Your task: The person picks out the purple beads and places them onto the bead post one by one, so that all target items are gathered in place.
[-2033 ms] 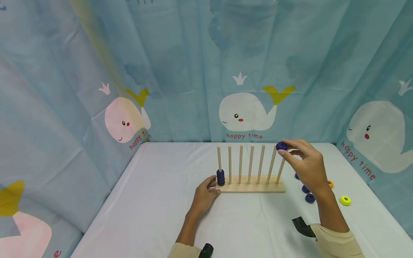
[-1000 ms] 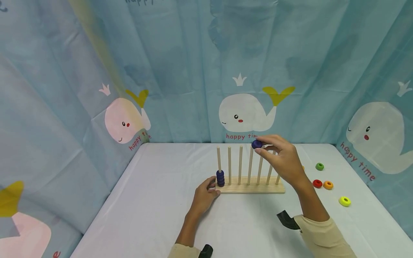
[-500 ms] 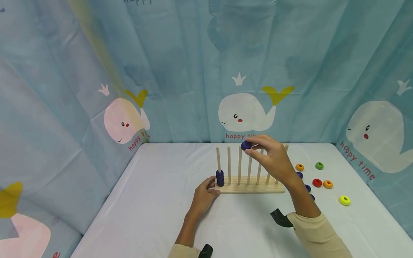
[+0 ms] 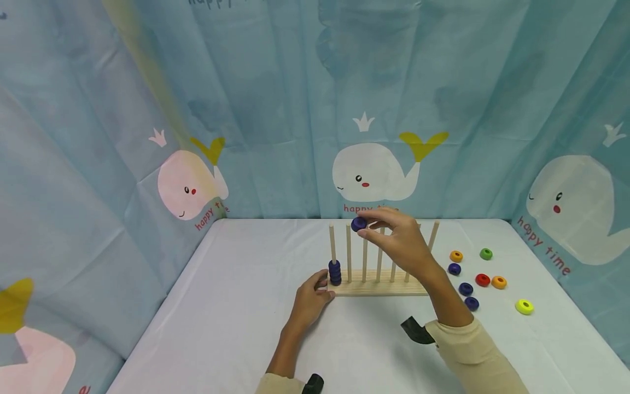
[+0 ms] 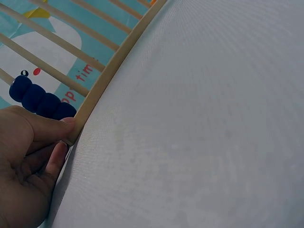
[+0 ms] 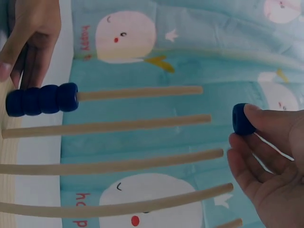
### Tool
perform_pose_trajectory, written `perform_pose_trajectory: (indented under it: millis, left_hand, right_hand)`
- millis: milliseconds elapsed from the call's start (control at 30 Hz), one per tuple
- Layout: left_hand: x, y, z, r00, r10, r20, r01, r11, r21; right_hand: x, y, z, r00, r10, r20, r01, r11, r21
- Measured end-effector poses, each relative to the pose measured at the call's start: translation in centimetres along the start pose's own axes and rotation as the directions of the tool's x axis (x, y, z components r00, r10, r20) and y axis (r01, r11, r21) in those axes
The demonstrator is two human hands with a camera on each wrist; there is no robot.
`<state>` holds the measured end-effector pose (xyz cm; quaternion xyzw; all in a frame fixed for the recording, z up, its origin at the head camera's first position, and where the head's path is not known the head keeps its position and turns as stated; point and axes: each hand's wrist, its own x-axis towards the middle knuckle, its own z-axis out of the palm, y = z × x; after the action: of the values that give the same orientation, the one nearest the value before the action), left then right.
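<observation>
A wooden peg rack point(image 4: 379, 290) with a row of upright pegs stands on the white table. Several dark blue beads point(image 4: 334, 272) are stacked on its leftmost peg, whose top part shows bare. My left hand point(image 4: 310, 301) grips the rack's left end, the thumb point(image 5: 66, 126) lying along the base beside the stack. Between thumb and fingertips my right hand point(image 4: 403, 243) pinches another blue bead point(image 4: 359, 224). In the right wrist view, that held bead point(image 6: 243, 118) is just beyond the peg tips, near the two leftmost pegs and apart from them.
Right of the rack lie loose beads: several blue point(image 4: 465, 289), two orange point(image 4: 499, 282), one red point(image 4: 483, 280), one green point(image 4: 486, 254) and one yellow point(image 4: 524, 307). A blue whale-print curtain point(image 4: 275, 164) hangs behind the table.
My right hand has carried the blue bead leftward above the pegs, from the rack's right end to near its left pegs. The left hand stays on the rack.
</observation>
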<state>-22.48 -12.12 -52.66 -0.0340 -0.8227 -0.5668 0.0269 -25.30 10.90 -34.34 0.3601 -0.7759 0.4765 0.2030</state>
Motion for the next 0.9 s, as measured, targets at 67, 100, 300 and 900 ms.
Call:
perform_pose_trajectory:
  millis: [67, 100, 300, 900]
  left_hand:
    - [0.0, 0.0, 0.0, 1.0, 0.008, -0.001, -0.008, 1.0, -0.005]
    - [0.1, 0.0, 0.0, 1.0, 0.006, -0.001, -0.006, 1.0, -0.006]
    - [0.1, 0.0, -0.1, 1.0, 0.018, 0.003, -0.018, 1.0, -0.015]
    - [0.1, 0.2, -0.1, 1.0, 0.006, 0.006, -0.006, 1.0, -0.015]
  right_hand:
    - [0.3, 0.0, 0.4, 1.0, -0.006, 0.008, 0.006, 1.0, -0.006]
    - [0.4, 0.0, 0.7, 1.0, -0.011, 0.011, 0.011, 1.0, -0.011]
    - [0.8, -0.3, 1.7, 0.999, -0.039, 0.014, 0.039, 0.999, -0.013]
    - [1.7, -0.7, 3.3, 0.999, -0.007, 0.036, 0.01, 0.998, -0.061]
